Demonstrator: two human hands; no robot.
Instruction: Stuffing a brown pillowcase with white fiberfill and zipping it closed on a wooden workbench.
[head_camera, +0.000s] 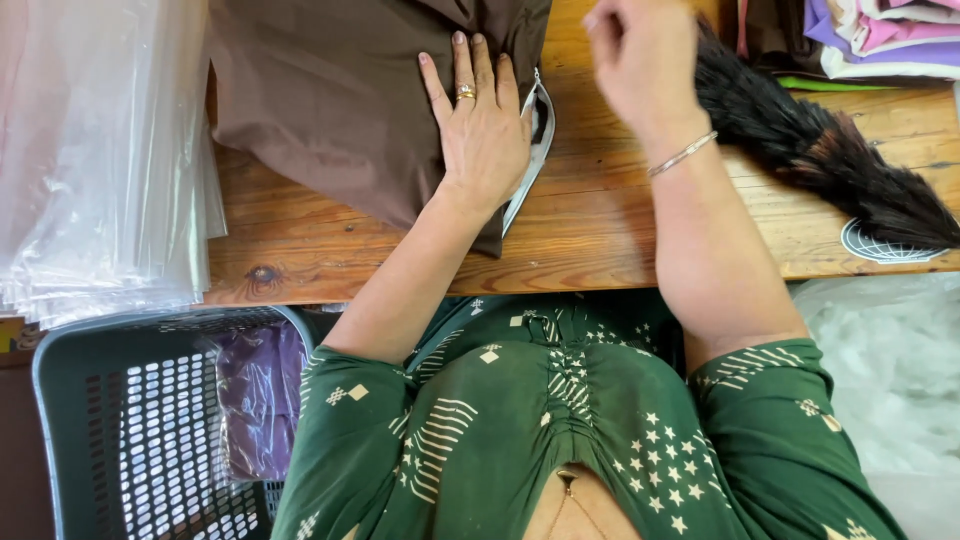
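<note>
Brown fabric (330, 100) is being pressed flat on the wooden counter (620, 220) by the left hand (485, 130), whose fingers are being held straight and close together, palm down, gripping nothing. The cloth is lying at the counter's far left part, folded over, with a pale zipper edge (535, 150) showing just beside the hand. The right hand (640, 55) is being held raised above the counter, blurred; its fingers are loosely curled, and whether anything is pinched in them cannot be told. Judging from this, the piece is already being smoothed into a folded shape, while bagging appears not yet done.

A stack of clear plastic bags (100, 150) is being kept at the left, touching the cloth's edge. A dark feather duster (820, 150) is lying to the right, with folded coloured cloths (880, 40) beyond it. Below the counter, a grey basket (150, 420) is holding a bagged purple item (260, 400).
</note>
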